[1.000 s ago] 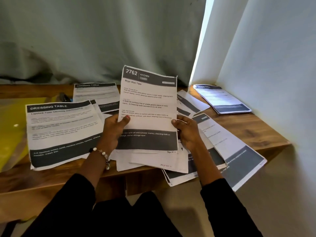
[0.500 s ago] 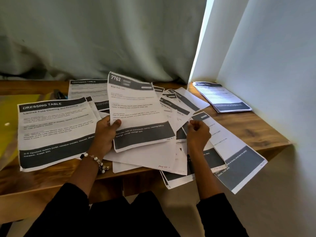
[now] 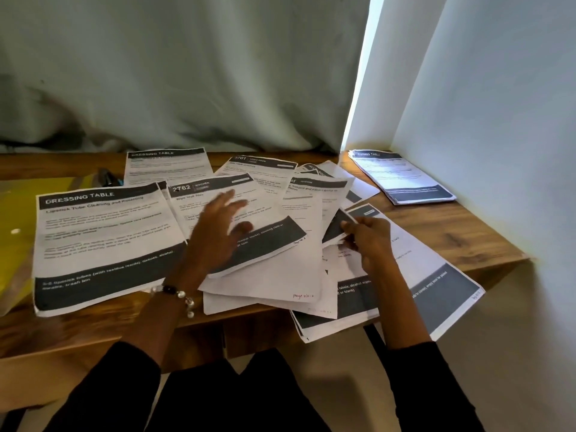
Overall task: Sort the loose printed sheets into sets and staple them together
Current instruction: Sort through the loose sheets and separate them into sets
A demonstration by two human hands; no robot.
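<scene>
Loose printed sheets cover the wooden table [image 3: 467, 232]. The "2762 Kitchen" set [image 3: 268, 235] lies flat on the middle pile, and my left hand [image 3: 218, 232] hovers or rests over it with fingers spread, blurred by motion. My right hand [image 3: 367, 238] pinches the lower corner of a sheet [image 3: 311, 207] in the fanned pile to the right. A "Dressing Table" set [image 3: 99, 238] lies at the left, another "Dressing Table" sheet [image 3: 168, 163] behind it. A dark stapler-like object [image 3: 107, 177] shows partly at the back left.
A neat stack of sheets [image 3: 405, 179] sits in the back right corner by the white wall [image 3: 498, 120]. A yellow folder [image 3: 18, 232] lies at the far left. A grey curtain [image 3: 187, 73] hangs behind. Several sheets [image 3: 436, 294] overhang the table's front edge.
The "2762" set, held upright in both hands a second ago, now lies flat on the pile. My left hand let go and opened above it. My right hand moved to the fanned sheets.
</scene>
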